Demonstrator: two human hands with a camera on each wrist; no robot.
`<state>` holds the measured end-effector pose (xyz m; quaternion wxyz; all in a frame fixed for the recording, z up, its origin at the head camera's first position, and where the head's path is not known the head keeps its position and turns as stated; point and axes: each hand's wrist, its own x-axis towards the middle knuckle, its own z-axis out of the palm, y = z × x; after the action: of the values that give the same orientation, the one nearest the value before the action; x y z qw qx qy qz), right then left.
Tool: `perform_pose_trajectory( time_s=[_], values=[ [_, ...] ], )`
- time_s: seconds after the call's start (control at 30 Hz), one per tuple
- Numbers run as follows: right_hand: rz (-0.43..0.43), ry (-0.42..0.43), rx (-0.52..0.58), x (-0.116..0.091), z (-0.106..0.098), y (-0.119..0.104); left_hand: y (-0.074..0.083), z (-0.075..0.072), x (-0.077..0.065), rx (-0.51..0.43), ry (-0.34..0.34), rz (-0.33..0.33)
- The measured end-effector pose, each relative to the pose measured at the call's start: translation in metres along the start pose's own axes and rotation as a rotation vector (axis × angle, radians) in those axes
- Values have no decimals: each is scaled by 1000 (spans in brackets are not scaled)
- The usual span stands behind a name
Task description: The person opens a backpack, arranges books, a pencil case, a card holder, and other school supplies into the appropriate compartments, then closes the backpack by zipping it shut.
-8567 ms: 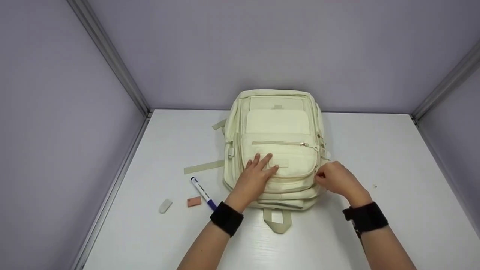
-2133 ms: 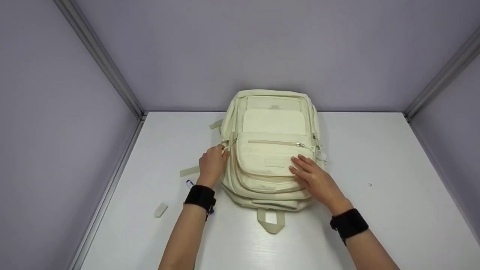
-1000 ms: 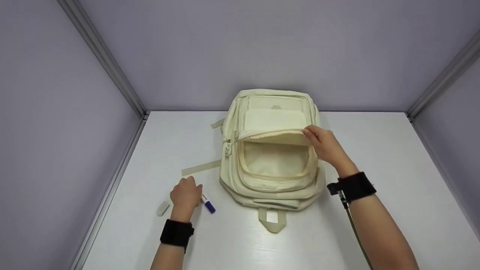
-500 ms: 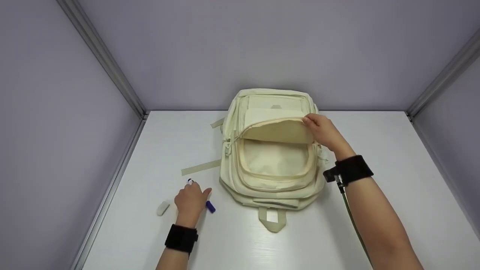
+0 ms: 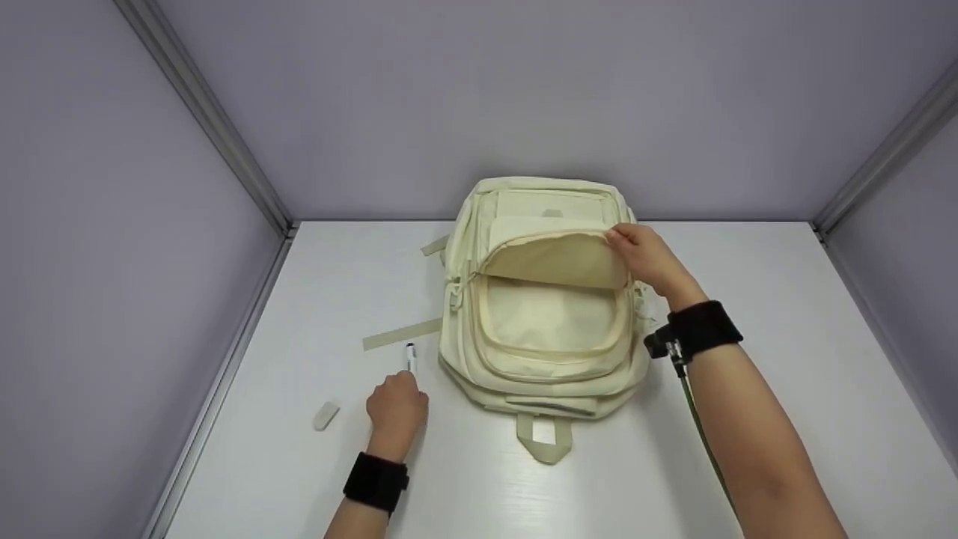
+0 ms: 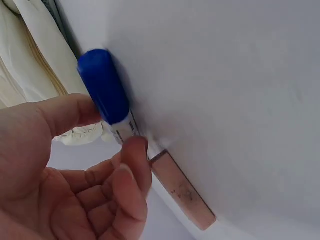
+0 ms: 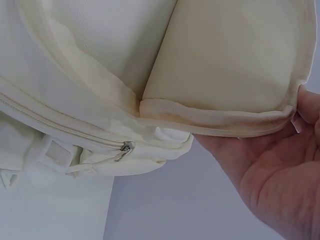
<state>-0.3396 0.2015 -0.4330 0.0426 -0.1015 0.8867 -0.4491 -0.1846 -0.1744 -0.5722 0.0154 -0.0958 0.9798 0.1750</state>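
A cream backpack (image 5: 550, 389) lies on the white table, its front pocket open. My right hand (image 5: 651, 262) pinches the edge of the pocket flap (image 5: 557, 258) and holds it raised; the right wrist view shows the flap's inner face (image 7: 230, 55) with the thumb at its rim. To the left of the backpack, my left hand (image 5: 398, 412) pinches a white marker (image 5: 411, 358) low over the table. Its blue cap (image 6: 104, 85) lies against the thumb in the left wrist view. A pink eraser (image 6: 183, 191) is close by the fingertips there; the hand hides it in the head view.
A whitish eraser (image 5: 325, 416) lies left of my left hand. One strap (image 5: 402, 334) sticks out from the backpack's left side, and a loop handle (image 5: 545, 451) points toward the front. Walls (image 5: 479, 112) enclose the table at the back and sides.
The backpack's front pocket has been opened and its flap lifted by my right hand. My left hand went from the backpack's side to the marker, which has turned and shifted right.
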Motion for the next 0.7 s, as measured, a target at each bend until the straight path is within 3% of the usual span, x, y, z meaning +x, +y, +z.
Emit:
perform_pose_trajectory(
  time_s=[0.1, 0.27, 0.47, 0.6, 0.7],
  values=[
    [6, 3, 20, 2, 1, 0, 3, -4, 3, -22, 75, 44],
    [10, 31, 25, 4, 3, -1, 18, -18, 9, -32, 263, 152],
    [12, 76, 7, 5, 7, -4, 40, -35, 4, -85, 467, 274],
    [4, 111, 2, 7, 7, -9, 59, -43, 0, -146, 556, 390],
    [-7, 136, 7, 8, 8, -12, 75, -44, 1, -172, 587, 481]
  ],
)
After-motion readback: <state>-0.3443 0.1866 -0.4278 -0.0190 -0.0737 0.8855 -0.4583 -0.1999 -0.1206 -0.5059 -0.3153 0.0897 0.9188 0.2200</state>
